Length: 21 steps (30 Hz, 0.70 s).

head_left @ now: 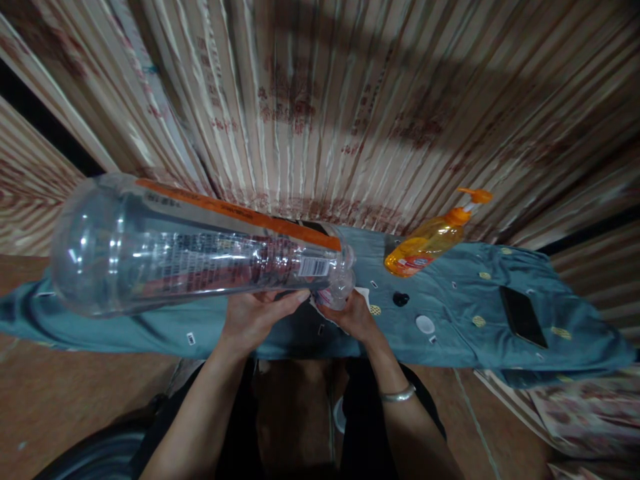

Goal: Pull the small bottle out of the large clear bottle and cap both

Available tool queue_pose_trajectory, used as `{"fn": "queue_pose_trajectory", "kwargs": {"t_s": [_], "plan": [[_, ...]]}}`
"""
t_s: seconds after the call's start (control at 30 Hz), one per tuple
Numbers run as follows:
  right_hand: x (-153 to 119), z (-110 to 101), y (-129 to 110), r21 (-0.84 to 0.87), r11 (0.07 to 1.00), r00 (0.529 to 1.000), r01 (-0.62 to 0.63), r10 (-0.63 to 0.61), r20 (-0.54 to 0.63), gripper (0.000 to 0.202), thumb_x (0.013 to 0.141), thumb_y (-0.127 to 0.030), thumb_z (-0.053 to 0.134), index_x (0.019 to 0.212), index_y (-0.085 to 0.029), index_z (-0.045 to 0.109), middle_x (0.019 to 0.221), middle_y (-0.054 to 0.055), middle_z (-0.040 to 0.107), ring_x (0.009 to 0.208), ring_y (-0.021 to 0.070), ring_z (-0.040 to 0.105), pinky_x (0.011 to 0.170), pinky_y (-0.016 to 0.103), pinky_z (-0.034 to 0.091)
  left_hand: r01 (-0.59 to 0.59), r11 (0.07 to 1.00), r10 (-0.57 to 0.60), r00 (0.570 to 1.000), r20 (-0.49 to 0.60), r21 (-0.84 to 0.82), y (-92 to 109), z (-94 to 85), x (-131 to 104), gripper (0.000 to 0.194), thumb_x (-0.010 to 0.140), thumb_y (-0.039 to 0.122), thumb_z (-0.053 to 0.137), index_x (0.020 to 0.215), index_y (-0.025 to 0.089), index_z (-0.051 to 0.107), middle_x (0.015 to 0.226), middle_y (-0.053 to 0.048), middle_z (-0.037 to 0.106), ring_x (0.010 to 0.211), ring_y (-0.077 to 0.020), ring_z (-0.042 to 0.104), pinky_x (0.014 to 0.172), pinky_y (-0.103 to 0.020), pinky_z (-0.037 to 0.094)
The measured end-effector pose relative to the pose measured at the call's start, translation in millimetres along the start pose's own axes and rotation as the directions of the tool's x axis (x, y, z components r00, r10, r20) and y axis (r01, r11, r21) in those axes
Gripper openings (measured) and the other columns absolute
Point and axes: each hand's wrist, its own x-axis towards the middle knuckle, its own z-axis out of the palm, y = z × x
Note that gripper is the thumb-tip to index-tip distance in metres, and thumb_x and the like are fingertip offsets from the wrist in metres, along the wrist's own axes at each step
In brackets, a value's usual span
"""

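A large clear plastic bottle with an orange-edged label and a barcode lies nearly level in the air, its wide base to the left and its narrower end to the right. My left hand grips it from below, the fingers partly hidden behind it. In my right hand is a small clear plastic bottle, close against the narrow end of the large one. Whether the two mouths touch I cannot tell. Some white paper shows beside my right fingers.
On the teal cloth-covered table stand or lie an orange pump bottle, a small black cap, a white round lid and a dark phone. A patterned curtain hangs directly behind the table.
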Motion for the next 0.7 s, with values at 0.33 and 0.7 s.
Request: {"fn": "queue_pose_trajectory", "kwargs": {"t_s": [0.33, 0.7], "plan": [[-0.7, -0.8, -4.7, -0.016, 1.0, 1.0, 0.01, -0.01, -0.004, 0.041, 0.073, -0.038, 0.076, 0.107, -0.018, 0.066, 0.104, 0.01, 0.077, 0.092, 0.0278, 0.073, 0.082, 0.041, 0.057, 0.04, 0.999, -0.04, 0.998, -0.049, -0.014, 8.8, 5.6, 1.5, 0.042, 0.046, 0.042, 0.091, 0.071, 0.021, 0.064, 0.073, -0.007, 0.077, 0.079, -0.0303, 0.076, 0.069, -0.037, 0.065], [-0.5, -0.6, -3.3, -0.023, 1.0, 1.0, 0.014, -0.015, -0.009, 0.041, 0.072, -0.035, 0.076, 0.108, -0.017, 0.066, 0.103, 0.01, 0.076, 0.093, 0.028, 0.073, 0.082, 0.041, 0.058, 0.024, 0.996, -0.02, 0.998, -0.053, 0.086, 5.0, -0.3, -0.1, 0.037, 0.05, 0.04, 0.09, 0.065, 0.023, 0.06, 0.07, -0.005, 0.076, 0.073, -0.0274, 0.075, 0.06, -0.031, 0.064]]}}
